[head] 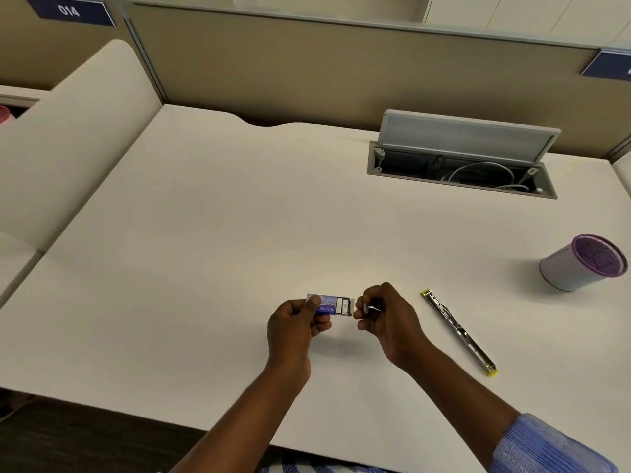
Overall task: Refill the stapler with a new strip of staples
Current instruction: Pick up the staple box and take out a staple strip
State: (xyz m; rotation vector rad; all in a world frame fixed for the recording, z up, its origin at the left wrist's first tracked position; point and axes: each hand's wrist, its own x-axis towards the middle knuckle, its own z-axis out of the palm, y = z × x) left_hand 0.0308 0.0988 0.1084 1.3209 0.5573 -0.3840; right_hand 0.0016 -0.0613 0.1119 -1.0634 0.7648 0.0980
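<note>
My left hand (294, 326) grips a small blue and purple staple box (328, 303) just above the white desk (211, 233), its inner tray slid out to the right with pale staples showing. My right hand (387, 315) is beside the tray's open end, fingertips pinched on a small silvery staple strip (367, 308). The stapler (459, 331), a long metal one with yellow ends, lies swung fully flat on the desk to the right of my right hand, apart from both hands.
A white pen cup with a purple mesh rim (582, 262) stands at the far right. An open cable hatch (461, 165) with grey cables sits at the back right. Beige partition panels close off the back and left.
</note>
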